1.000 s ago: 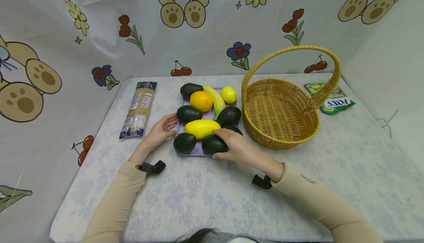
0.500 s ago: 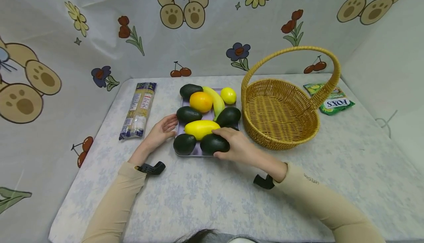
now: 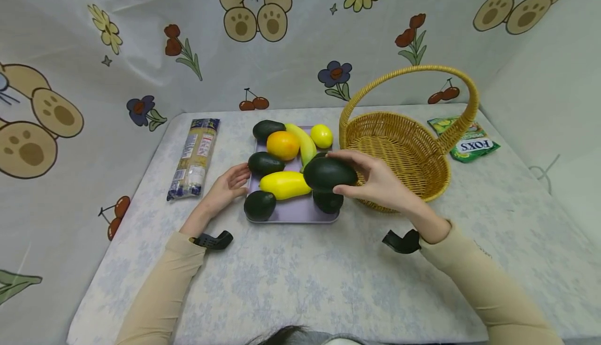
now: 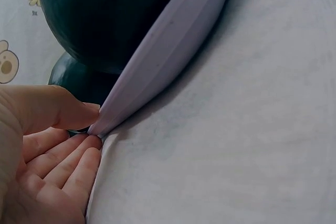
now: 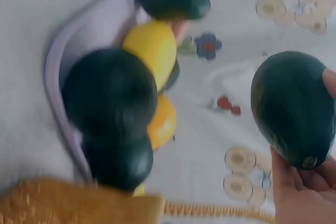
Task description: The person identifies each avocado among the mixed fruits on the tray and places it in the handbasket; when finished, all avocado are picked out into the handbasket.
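Note:
My right hand (image 3: 382,186) grips a dark green avocado (image 3: 330,174) between thumb and fingers, raised above the right side of the lilac tray (image 3: 300,215). The right wrist view shows this held avocado (image 5: 294,108) close up. On the tray lie several more avocados, a yellow papaya-shaped fruit (image 3: 285,185), an orange fruit (image 3: 283,145), a banana (image 3: 305,144) and a lemon (image 3: 321,136). At the tray's left side, my left hand (image 3: 225,188) touches the edge with thumb and fairly straight fingers. In the left wrist view, its thumb meets the tray wall (image 4: 157,51).
Right of the tray stands a wicker basket (image 3: 399,141) with a tall arched handle (image 3: 408,68). Behind its right side lies a green FOX'S bag (image 3: 471,144). A long clear-and-blue packet (image 3: 193,159) lies left of the tray. A patterned curtain hangs behind the table.
My right hand has lifted the avocado from the tray's front and moved it up and to the right. Another avocado beneath is now more visible. My left hand stays at the tray edge.

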### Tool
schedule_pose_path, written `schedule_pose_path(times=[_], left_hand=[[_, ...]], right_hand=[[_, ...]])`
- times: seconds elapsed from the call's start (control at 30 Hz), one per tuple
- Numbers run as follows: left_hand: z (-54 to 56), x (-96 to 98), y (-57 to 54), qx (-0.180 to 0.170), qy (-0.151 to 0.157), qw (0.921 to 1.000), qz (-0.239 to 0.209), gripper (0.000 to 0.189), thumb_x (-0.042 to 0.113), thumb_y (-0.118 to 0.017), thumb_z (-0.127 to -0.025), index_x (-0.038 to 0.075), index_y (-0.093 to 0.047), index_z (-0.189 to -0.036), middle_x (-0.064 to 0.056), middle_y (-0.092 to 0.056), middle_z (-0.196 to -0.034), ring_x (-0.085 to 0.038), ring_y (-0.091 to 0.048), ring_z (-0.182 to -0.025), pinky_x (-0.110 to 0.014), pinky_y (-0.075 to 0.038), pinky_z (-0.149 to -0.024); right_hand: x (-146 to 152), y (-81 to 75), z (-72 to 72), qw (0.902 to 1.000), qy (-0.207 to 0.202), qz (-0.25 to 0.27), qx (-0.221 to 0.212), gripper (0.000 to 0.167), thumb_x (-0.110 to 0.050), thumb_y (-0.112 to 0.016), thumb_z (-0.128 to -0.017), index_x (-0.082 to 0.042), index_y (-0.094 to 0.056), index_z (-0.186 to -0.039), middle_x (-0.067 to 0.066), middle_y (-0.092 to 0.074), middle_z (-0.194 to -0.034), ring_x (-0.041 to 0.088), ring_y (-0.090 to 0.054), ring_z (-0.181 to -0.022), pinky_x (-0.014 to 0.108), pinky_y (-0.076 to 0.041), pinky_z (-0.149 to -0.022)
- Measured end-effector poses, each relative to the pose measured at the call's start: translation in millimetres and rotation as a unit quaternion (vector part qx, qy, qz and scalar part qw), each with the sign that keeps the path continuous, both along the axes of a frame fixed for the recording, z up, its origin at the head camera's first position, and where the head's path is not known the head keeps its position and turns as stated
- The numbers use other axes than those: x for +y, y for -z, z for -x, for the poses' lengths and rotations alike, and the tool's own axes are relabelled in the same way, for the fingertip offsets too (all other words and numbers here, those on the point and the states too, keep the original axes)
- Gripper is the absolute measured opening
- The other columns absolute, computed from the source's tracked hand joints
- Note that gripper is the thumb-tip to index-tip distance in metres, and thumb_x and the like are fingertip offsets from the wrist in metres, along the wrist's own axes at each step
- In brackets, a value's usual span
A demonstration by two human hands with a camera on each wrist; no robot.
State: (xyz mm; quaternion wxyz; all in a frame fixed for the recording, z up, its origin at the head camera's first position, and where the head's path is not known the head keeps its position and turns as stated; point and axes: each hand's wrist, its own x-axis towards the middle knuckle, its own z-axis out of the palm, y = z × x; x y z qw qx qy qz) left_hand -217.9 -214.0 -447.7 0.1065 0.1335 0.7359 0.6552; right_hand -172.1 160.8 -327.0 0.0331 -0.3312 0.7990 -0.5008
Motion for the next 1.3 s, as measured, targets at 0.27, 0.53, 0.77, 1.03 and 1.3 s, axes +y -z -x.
schedule_pose_path(times=[0.27,0.53,0.77,1.03,1.3], left_hand=[[0.6,1.1,1.0,-0.009,0.0,0.9999,-0.004,0.068,-0.018,-0.052,-0.084,-0.004,-0.025,-0.146,-0.023,-0.032,-0.146,-0.032,-0.033,-0.134,-0.031,-0.034,-0.107],[-1.2,-0.1,-0.7,-0.009,-0.002,1.0,0.002,0.07,-0.018,-0.052,-0.084,-0.004,-0.025,-0.146,-0.023,-0.032,-0.146,-0.032,-0.033,-0.133,-0.029,-0.035,-0.107],[-1.5,-0.5,-0.9,-0.006,-0.002,1.0,0.0,0.07,-0.018,-0.052,-0.084,-0.004,-0.024,-0.146,-0.024,-0.031,-0.146,-0.034,-0.033,-0.133,-0.03,-0.035,-0.107],[-2.2,-0.3,0.7,-0.012,-0.001,0.9999,0.002,0.069,-0.018,-0.052,-0.085,-0.004,-0.025,-0.146,-0.024,-0.032,-0.146,-0.033,-0.034,-0.133,-0.031,-0.035,-0.107],[-0.8,0.5,0.6,-0.015,-0.004,0.9999,0.004,0.069,-0.017,-0.053,-0.085,-0.003,-0.025,-0.146,-0.022,-0.033,-0.146,-0.031,-0.034,-0.133,-0.03,-0.035,-0.107]], right_hand=[[54.3,-5.3,11.2,0.9971,0.076,0.005,-0.005,0.057,-0.002,-0.074,-0.079,-0.008,-0.053,-0.132,0.005,-0.051,-0.13,0.015,-0.052,-0.11,0.018,-0.045,-0.092],[95.5,14.4,22.5,0.9919,0.102,-0.067,-0.038,0.056,-0.01,-0.074,-0.082,-0.011,-0.052,-0.133,0.007,-0.052,-0.126,0.014,-0.055,-0.101,0.016,-0.048,-0.08],[106.1,33.6,34.0,0.9844,0.056,-0.158,-0.054,0.056,-0.02,-0.075,-0.082,-0.008,-0.052,-0.132,0.012,-0.056,-0.123,0.022,-0.057,-0.098,0.024,-0.051,-0.075],[109.4,42.6,41.1,0.9768,0.027,-0.195,-0.084,0.056,-0.023,-0.075,-0.082,-0.008,-0.052,-0.131,0.013,-0.056,-0.123,0.023,-0.058,-0.094,0.029,-0.053,-0.072],[111.8,42.6,42.8,0.9753,0.007,-0.208,-0.074,0.054,-0.021,-0.073,-0.083,-0.008,-0.053,-0.131,0.012,-0.057,-0.124,0.022,-0.055,-0.095,0.032,-0.051,-0.074]])
